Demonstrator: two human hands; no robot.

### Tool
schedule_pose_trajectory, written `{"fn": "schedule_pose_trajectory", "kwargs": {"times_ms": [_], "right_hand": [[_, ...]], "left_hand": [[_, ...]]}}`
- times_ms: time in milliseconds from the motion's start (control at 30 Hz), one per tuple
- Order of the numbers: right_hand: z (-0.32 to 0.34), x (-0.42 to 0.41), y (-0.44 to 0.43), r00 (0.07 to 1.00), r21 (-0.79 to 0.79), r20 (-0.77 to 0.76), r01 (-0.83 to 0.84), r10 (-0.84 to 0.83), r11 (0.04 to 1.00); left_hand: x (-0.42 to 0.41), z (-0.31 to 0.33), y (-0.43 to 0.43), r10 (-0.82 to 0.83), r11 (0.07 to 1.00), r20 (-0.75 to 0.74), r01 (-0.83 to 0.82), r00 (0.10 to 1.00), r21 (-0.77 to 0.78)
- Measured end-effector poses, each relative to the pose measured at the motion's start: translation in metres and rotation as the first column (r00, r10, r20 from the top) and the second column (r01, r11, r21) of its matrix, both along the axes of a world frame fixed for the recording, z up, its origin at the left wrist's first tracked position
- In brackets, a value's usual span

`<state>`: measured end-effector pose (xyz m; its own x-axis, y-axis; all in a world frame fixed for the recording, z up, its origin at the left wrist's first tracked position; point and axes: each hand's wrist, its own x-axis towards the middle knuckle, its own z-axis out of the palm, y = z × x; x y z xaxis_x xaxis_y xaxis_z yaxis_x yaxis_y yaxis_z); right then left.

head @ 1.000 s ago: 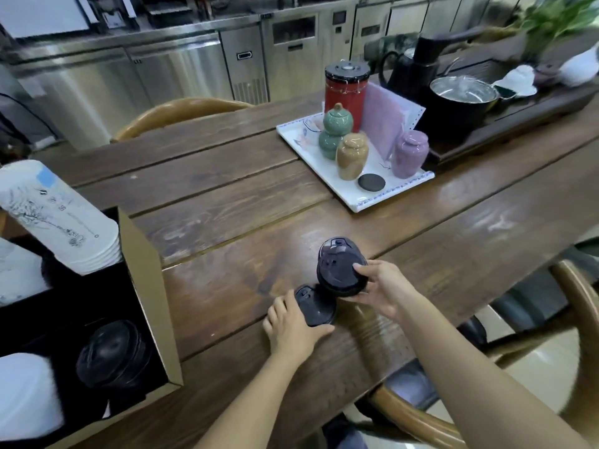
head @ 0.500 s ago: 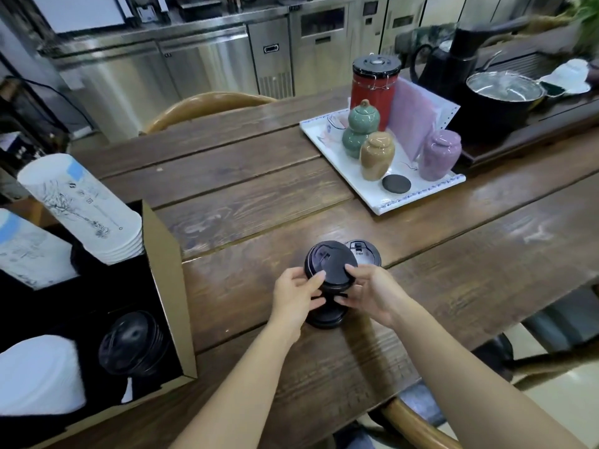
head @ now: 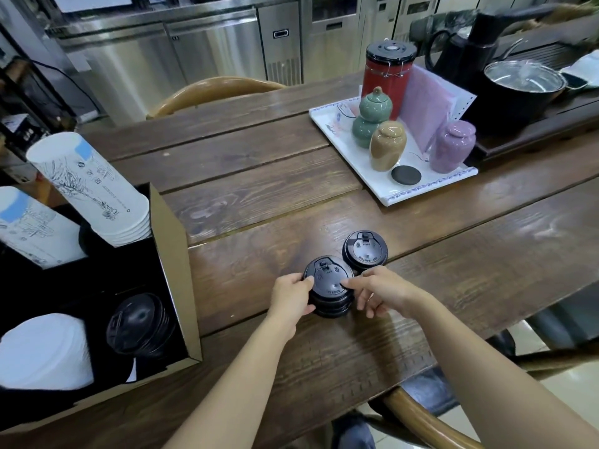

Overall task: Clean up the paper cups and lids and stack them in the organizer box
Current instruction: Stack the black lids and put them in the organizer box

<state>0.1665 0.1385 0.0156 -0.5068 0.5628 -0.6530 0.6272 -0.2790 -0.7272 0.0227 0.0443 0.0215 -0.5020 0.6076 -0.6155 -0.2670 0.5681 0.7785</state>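
Head view, lid stack: a short stack of black lids point(head: 330, 288) is sitting on the wooden surface point(head: 259, 202), lower centre of the frame, its axis upright.
Head view, left hand: the left hand point(head: 290, 298) is pressing against the stack's left side, fingers point(head: 306, 280) curled closed around the rim.
Head view, right hand: the right hand point(head: 377, 291) is closing on the stack's right side, one fingertip resting on the top lid.
Head view, loose lid: a single black lid point(head: 365, 248) is lying flat just beyond the right hand, up and right of the stack, touching or nearly touching it; the right hand is the nearer.
Head view, organizer box: the box point(head: 171, 254) is standing at the left of the frame, holding white paper cups point(head: 94, 189) and, lower, black lids point(head: 139, 322).
Judgement: the stack is lying between both hands; the box is lying to its left, on the left hand's side.
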Motion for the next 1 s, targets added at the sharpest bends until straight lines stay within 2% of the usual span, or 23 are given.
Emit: {"fn": "schedule_pose_trajectory", "kwargs": {"times_ms": [167,267,500,567,667,733,867,1000], "right_hand": [[-0.007,0.005,0.0,0.995,-0.034,0.087,-0.055,0.058,0.998],[-0.013,0.006,-0.002,0.995,-0.039,0.083,-0.061,0.064,0.997],[-0.017,0.001,-0.005,0.992,0.019,0.105,-0.065,0.062,0.998],[-0.017,-0.002,-0.004,0.989,0.092,0.136,-0.069,0.057,0.993],[-0.019,-0.007,-0.002,0.998,0.212,0.054,0.032,-0.044,0.977],[-0.019,-0.009,-0.001,0.999,0.215,0.008,0.041,-0.043,0.976],[-0.017,-0.013,0.0,0.999,0.237,0.003,0.036,-0.038,0.971],[-0.018,-0.018,0.003,0.999,0.25,0.021,0.04,-0.047,0.968]], "left_hand": [[0.008,-0.01,-0.005,-0.042,0.999,-0.04,0.042,0.998,-0.004],[0.008,-0.015,-0.005,-0.046,0.999,-0.064,0.046,0.997,-0.001],[0.003,-0.021,-0.001,0.025,0.999,-0.09,-0.027,0.996,-0.02],[0.001,-0.021,0.0,0.022,0.999,-0.072,-0.025,0.997,-0.037],[-0.002,-0.021,0.002,0.032,0.998,-0.049,-0.034,0.998,-0.052],[-0.003,-0.021,0.003,0.039,0.998,-0.041,-0.041,0.998,-0.045],[-0.004,-0.018,0.005,0.05,0.999,-0.031,-0.051,0.998,-0.013],[-0.006,-0.019,0.006,0.044,0.998,-0.032,-0.045,0.999,-0.049]]}}
